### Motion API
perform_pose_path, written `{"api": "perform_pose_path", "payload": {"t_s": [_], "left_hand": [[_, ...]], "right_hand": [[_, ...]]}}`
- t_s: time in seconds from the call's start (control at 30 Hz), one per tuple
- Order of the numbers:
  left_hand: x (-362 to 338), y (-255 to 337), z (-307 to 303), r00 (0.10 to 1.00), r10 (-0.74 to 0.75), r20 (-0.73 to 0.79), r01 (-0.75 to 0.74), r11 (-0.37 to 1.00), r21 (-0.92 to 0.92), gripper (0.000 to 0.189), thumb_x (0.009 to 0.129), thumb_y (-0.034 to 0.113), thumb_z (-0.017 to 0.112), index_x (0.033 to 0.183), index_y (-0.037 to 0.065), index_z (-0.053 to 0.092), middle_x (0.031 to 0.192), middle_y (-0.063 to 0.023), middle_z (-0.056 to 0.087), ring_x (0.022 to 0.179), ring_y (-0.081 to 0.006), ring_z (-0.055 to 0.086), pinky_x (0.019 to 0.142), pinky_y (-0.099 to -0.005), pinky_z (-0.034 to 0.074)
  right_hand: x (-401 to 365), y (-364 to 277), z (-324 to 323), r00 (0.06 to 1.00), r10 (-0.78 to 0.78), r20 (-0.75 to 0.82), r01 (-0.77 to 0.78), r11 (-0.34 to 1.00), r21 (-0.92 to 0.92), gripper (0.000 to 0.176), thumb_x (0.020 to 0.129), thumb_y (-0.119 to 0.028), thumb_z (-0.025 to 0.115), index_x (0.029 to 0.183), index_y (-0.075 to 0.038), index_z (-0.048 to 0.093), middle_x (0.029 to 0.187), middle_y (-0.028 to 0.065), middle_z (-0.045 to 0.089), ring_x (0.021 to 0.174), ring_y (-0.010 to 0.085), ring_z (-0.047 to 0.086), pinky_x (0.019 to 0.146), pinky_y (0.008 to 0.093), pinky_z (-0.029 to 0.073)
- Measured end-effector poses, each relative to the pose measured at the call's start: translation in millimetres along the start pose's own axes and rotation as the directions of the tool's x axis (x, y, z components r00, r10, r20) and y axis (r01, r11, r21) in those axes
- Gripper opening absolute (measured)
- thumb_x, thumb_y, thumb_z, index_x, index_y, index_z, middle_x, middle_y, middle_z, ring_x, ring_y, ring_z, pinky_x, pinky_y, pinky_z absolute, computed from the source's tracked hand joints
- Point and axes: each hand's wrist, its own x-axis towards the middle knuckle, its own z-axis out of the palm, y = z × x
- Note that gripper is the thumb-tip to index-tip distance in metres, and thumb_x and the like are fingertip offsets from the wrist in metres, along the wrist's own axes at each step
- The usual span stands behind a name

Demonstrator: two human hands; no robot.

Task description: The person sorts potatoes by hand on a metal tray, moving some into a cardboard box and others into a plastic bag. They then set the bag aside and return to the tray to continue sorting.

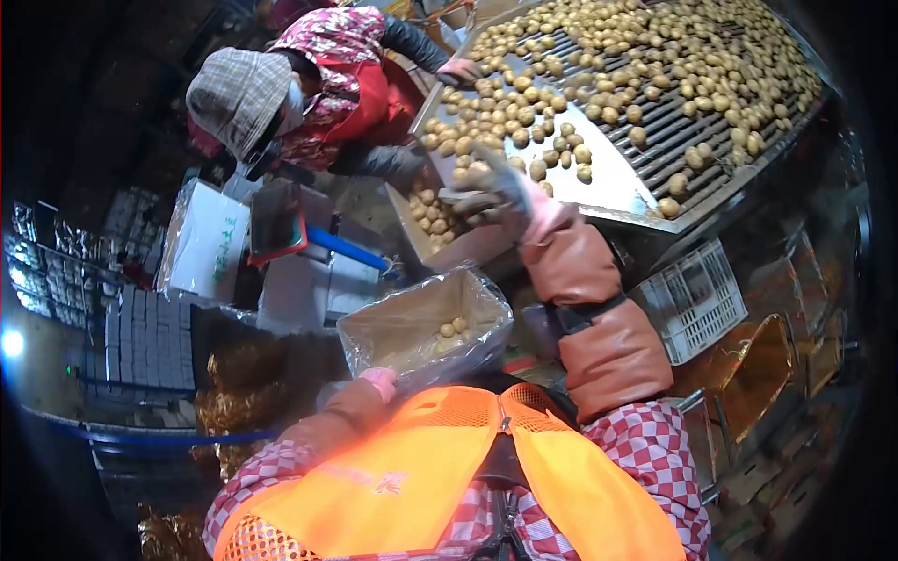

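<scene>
Before my body is a cardboard box (393, 323) lined with clear plastic, a few potatoes (454, 327) at its right end. My left hand (379, 381), in a pink glove, is closed at the box's near left edge; its fingertips are partly hidden. My right hand (500, 192), in a dark-stained glove with a pink cuff, reaches to the lip of the metal tray (613, 182), close to the loose potatoes on it. Its fingers look spread, though slightly blurred. Below that hand stands another box (477, 245) holding potatoes.
Across from me a co-worker in a checked hat (238, 98) rests a gloved hand (458, 71) by the potatoes. A slatted sorting table (659, 164) carries many more. White crate (697, 299) at right; white carton (206, 243) and blue-handled tool (346, 251) at left.
</scene>
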Motion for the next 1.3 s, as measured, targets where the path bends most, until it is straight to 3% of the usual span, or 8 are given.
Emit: {"api": "perform_pose_path", "payload": {"t_s": [0.17, 0.27, 0.4, 0.53, 0.63, 0.73, 0.93, 1.3], "left_hand": [[4, -17, 14, 0.999, -0.037, -0.031, 0.034, 0.995, -0.098, 0.026, 0.088, 0.023, 0.059, 0.101, 0.005, 0.072, 0.109, -0.0223, 0.069, 0.109, -0.0384, 0.064, 0.095, -0.0462, 0.05], [-30, -28, 20, 0.883, 0.294, -0.365, -0.348, 0.933, -0.089, 0.039, 0.092, 0.04, 0.063, 0.085, 0.001, 0.063, 0.089, -0.0266, 0.065, 0.095, -0.0451, 0.063, 0.085, -0.0527, 0.049], [27, -51, 26, 0.994, 0.064, 0.089, -0.05, 0.988, -0.147, 0.054, 0.084, 0.051, 0.072, 0.098, -0.001, 0.071, 0.099, -0.0299, 0.068, 0.099, -0.0449, 0.066, 0.083, -0.0506, 0.052], [52, -67, 22, 0.994, 0.05, 0.095, -0.043, 0.996, -0.073, 0.054, 0.083, 0.051, 0.072, 0.098, -0.001, 0.072, 0.099, -0.0296, 0.069, 0.1, -0.0446, 0.066, 0.083, -0.0502, 0.052], [59, -62, 13, 0.997, 0.047, 0.068, -0.045, 0.999, -0.03, 0.054, 0.082, 0.05, 0.073, 0.098, -0.001, 0.072, 0.1, -0.0294, 0.069, 0.1, -0.0443, 0.066, 0.083, -0.0499, 0.052], [70, -53, 5, 0.998, 0.037, 0.051, -0.037, 0.999, 0.001, 0.054, 0.082, 0.05, 0.073, 0.098, -0.001, 0.072, 0.1, -0.0293, 0.069, 0.1, -0.044, 0.066, 0.083, -0.0496, 0.052], [76, -36, -8, 0.999, 0.0, 0.047, -0.004, 0.997, 0.083, 0.054, 0.08, 0.05, 0.074, 0.099, -0.001, 0.072, 0.1, -0.0289, 0.069, 0.101, -0.0435, 0.067, 0.084, -0.049, 0.052], [95, -26, -7, 0.998, -0.025, 0.06, 0.019, 0.995, 0.098, 0.054, 0.078, 0.049, 0.076, 0.099, -0.001, 0.072, 0.1, -0.0283, 0.07, 0.102, -0.0424, 0.067, 0.084, -0.0479, 0.052]], "right_hand": [[68, 88, -3, 0.967, 0.253, 0.019, -0.251, 0.966, -0.069, 0.071, 0.097, -0.019, 0.06, 0.157, -0.023, 0.023, 0.109, 0.0113, 0.066, 0.077, 0.0239, 0.064, 0.058, 0.0369, 0.052], [-13, 92, -37, 0.93, -0.007, -0.367, -0.027, 0.996, -0.087, 0.07, 0.098, -0.032, 0.063, 0.156, -0.02, 0.028, 0.099, 0.0066, 0.065, 0.073, 0.0199, 0.063, 0.061, 0.0333, 0.05], [-147, 19, -182, 0.455, -0.162, -0.876, 0.48, 0.873, 0.088, 0.045, 0.094, -0.058, 0.06, 0.103, -0.014, 0.064, 0.077, 0.0021, 0.06, 0.056, 0.011, 0.053, 0.042, 0.0234, 0.04], [-244, -42, -206, 0.355, -0.258, -0.898, 0.872, 0.438, 0.219, 0.022, 0.095, -0.039, 0.065, 0.096, -0.017, 0.065, 0.074, -0.0081, 0.059, 0.06, 0.0043, 0.055, 0.047, 0.0242, 0.047], [-256, -4, -195, 0.224, -0.255, -0.941, 0.889, 0.448, 0.09, 0.016, 0.095, -0.034, 0.066, 0.091, -0.019, 0.062, 0.069, -0.0071, 0.053, 0.056, 0.0074, 0.048, 0.045, 0.024, 0.039], [-301, 20, -215, 0.536, -0.264, -0.802, 0.825, 0.362, 0.433, 0.013, 0.094, -0.03, 0.068, 0.098, -0.017, 0.066, 0.071, -0.0074, 0.053, 0.059, 0.0059, 0.048, 0.047, 0.0254, 0.038], [-443, -64, -353, 0.083, -0.257, -0.963, 0.726, 0.677, -0.119, 0.022, 0.095, -0.031, 0.066, 0.095, -0.009, 0.062, 0.085, 0.0032, 0.065, 0.067, 0.0142, 0.06, 0.048, 0.0245, 0.049], [-604, -54, -489, 0.176, -0.212, -0.961, 0.278, 0.947, -0.158, 0.041, 0.089, -0.031, 0.073, 0.121, -0.009, 0.061, 0.091, 0.0131, 0.069, 0.068, 0.0307, 0.065, 0.058, 0.0462, 0.057]]}}
